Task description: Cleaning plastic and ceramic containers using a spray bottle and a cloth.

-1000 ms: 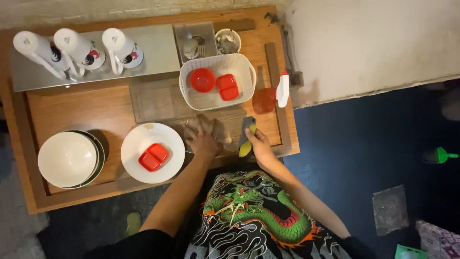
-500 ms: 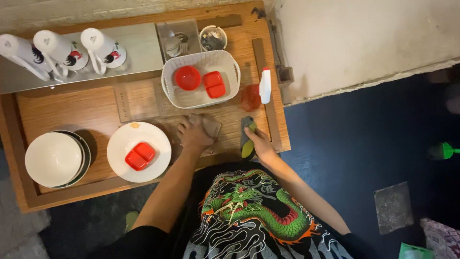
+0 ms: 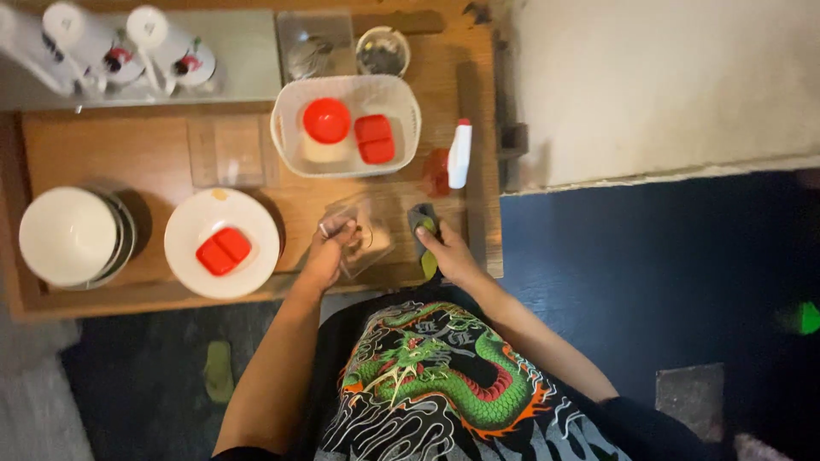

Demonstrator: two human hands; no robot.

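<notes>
L hand (image 3: 329,248) pinches rim of clear plastic container (image 3: 363,235), tilted, on wooden table (image 3: 154,154) near front edge. R hand (image 3: 448,252) closed round green-yellow sponge (image 3: 425,235), just beside container. White basket (image 3: 346,126) behind w/ red lids. White plate (image 3: 222,243) w/ red lid to L; stacked bowls (image 3: 73,237) further L. White spray bottle (image 3: 459,154) behind R hand.
</notes>
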